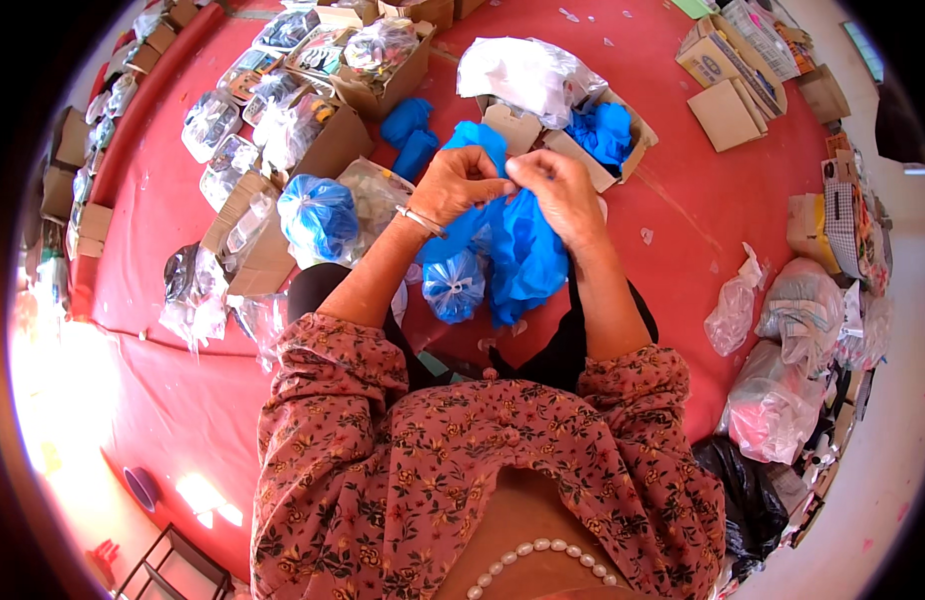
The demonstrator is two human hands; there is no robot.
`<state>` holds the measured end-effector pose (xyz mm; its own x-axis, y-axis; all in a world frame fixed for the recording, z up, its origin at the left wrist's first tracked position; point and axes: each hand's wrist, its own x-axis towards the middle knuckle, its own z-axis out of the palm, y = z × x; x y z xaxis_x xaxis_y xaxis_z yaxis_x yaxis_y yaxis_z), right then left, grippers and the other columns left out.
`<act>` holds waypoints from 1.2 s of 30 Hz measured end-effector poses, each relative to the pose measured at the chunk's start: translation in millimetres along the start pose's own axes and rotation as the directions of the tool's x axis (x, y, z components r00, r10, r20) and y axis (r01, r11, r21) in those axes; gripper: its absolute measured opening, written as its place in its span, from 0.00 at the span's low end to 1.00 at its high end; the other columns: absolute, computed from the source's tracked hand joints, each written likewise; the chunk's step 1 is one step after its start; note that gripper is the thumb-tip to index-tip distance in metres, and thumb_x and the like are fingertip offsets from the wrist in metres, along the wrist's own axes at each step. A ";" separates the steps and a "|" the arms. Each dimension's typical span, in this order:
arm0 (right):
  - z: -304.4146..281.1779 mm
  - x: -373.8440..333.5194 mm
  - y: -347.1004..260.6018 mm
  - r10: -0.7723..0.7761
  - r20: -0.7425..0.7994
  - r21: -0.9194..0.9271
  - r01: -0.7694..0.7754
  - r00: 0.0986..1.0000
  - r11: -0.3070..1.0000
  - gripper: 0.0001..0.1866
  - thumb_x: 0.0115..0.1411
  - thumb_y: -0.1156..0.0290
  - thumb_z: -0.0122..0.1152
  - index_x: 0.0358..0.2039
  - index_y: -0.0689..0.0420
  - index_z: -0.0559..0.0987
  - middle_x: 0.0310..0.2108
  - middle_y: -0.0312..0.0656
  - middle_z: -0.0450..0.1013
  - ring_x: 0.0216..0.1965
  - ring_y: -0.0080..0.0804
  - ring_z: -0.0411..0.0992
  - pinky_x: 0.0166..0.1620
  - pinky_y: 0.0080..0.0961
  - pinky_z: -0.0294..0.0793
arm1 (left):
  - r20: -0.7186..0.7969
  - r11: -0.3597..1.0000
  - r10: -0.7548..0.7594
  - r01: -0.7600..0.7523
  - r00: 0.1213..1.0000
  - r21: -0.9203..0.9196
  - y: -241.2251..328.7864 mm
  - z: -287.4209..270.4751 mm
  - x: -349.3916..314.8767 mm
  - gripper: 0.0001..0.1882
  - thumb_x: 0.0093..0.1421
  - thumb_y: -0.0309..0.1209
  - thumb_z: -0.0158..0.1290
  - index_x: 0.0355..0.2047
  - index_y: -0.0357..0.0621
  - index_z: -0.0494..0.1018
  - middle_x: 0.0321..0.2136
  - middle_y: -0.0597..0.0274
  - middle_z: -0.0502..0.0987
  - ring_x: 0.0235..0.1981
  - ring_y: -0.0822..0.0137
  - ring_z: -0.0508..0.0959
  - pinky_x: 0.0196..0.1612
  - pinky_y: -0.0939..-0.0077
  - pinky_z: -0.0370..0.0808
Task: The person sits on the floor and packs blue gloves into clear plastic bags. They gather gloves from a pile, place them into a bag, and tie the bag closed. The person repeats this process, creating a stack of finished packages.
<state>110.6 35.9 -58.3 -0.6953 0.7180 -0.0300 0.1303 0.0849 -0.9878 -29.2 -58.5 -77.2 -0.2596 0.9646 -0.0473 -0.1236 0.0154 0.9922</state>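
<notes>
My left hand point(467, 184) and my right hand point(563, 196) meet in front of me, fingers pinched on a crumpled piece of thin blue material point(528, 260). It hangs below my right hand, and more blue shows behind my left; whether it is cloth or a bag I cannot tell. Beneath my left wrist lies a knotted blue plastic bag point(454, 287). Farther left sits a larger, stuffed blue plastic bag point(320, 216). Beyond my hands, a cardboard box point(638, 150) holds bunched blue material point(601, 134), with a white plastic bag point(528, 78) lying over its left part.
Filled cardboard boxes point(328, 140) and plastic containers point(211, 124) crowd the left of the red floor covering point(673, 220). Two small blue bundles point(408, 121) lie near them. Clear plastic bags point(778, 400) and a black bag point(745, 500) line the right side. Flattened cardboard point(728, 115) lies far right.
</notes>
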 end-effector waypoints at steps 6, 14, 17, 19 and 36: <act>-0.5 -0.9 -3.2 -0.011 0.079 -0.196 0.027 0.997 0.980 0.09 0.48 0.74 0.56 0.26 0.67 0.76 0.20 0.39 0.73 0.23 0.17 0.67 0.26 0.17 0.66 | 0.070 0.995 -0.039 0.033 0.997 0.096 -2.0 0.3 -1.0 0.13 0.45 0.31 0.63 0.19 0.40 0.69 0.15 0.68 0.70 0.17 0.81 0.67 0.17 0.85 0.62; -8.1 1.5 1.3 0.009 0.040 0.102 -0.013 0.999 0.995 0.08 0.49 0.75 0.55 0.27 0.67 0.76 0.23 0.37 0.72 0.25 0.19 0.67 0.30 0.15 0.66 | 0.121 0.962 -0.046 0.077 0.992 -0.262 -6.6 -5.4 0.5 0.11 0.50 0.33 0.59 0.22 0.42 0.69 0.18 0.68 0.71 0.19 0.79 0.68 0.21 0.87 0.63; -10.6 1.6 0.2 0.011 0.042 0.136 -0.016 0.999 0.991 0.07 0.49 0.75 0.55 0.28 0.67 0.76 0.24 0.38 0.72 0.27 0.19 0.67 0.31 0.14 0.66 | 0.116 0.923 -0.081 0.118 0.990 -0.365 -6.4 -8.9 0.6 0.11 0.53 0.35 0.57 0.27 0.43 0.69 0.22 0.67 0.72 0.22 0.78 0.69 0.23 0.87 0.65; -10.2 0.4 -1.3 0.015 0.051 0.140 -0.022 0.999 0.990 0.07 0.49 0.76 0.56 0.27 0.66 0.76 0.23 0.37 0.72 0.27 0.18 0.67 0.31 0.14 0.66 | 0.093 0.920 -0.121 0.147 0.988 -0.365 0.7 -3.8 -1.3 0.10 0.53 0.35 0.56 0.27 0.43 0.69 0.22 0.67 0.72 0.22 0.78 0.70 0.24 0.86 0.66; -9.2 -2.8 -8.6 -0.076 -0.117 -0.101 0.065 0.990 0.993 0.08 0.48 0.74 0.57 0.25 0.68 0.76 0.20 0.39 0.72 0.23 0.19 0.68 0.28 0.17 0.67 | 0.046 0.976 -0.056 0.064 0.997 -0.207 -7.7 -4.7 1.3 0.09 0.57 0.32 0.51 0.29 0.38 0.71 0.23 0.65 0.73 0.22 0.77 0.72 0.27 0.84 0.70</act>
<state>118.0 39.4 -48.3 -0.6155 0.7856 0.0636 0.1555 0.2002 -0.9673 -33.1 -58.5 -85.4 -0.2084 0.9732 -0.0972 -0.3358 0.0222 0.9417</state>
